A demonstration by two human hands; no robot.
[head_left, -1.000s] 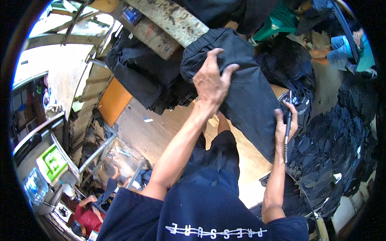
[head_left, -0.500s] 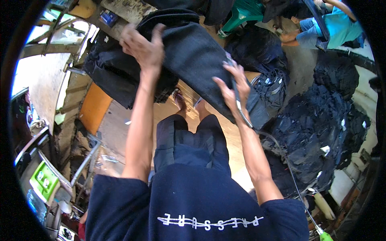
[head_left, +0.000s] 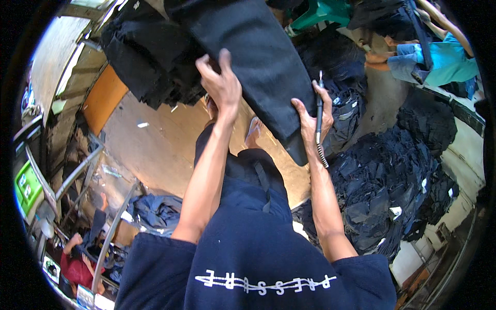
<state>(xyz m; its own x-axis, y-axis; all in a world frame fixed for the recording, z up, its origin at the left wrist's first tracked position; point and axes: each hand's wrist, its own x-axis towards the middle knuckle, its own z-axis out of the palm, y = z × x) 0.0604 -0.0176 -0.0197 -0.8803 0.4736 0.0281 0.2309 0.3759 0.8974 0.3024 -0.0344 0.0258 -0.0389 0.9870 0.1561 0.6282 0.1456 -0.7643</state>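
Observation:
A long black folded cloth piece (head_left: 258,62), which looks like a trouser leg, slants from the top of the view toward my right forearm. My left hand (head_left: 223,88) is over its left edge, fingers apart and slightly blurred; whether it touches the cloth I cannot tell. At the cloth's right edge is my right hand (head_left: 310,123), thumb and index finger spread. In that hand lies a slim dark pen-shaped tool (head_left: 319,111), its thin tip pointing away from me and a coiled spring sleeve at its near end by my wrist.
Black cloth (head_left: 150,57) is stacked at the upper left. Big heaps of dark fabric (head_left: 382,181) cover the floor on the right. A green plastic stool (head_left: 323,15) stands beyond. One person in turquoise (head_left: 452,57) sits upper right, another in dark red (head_left: 75,266) lower left. Metal frames (head_left: 77,170) stand left.
My left hand has come down and rightward, toward the cloth's left edge. The cloth's near end hangs lower beside my right forearm. The view has shifted, bringing the person in dark red into sight.

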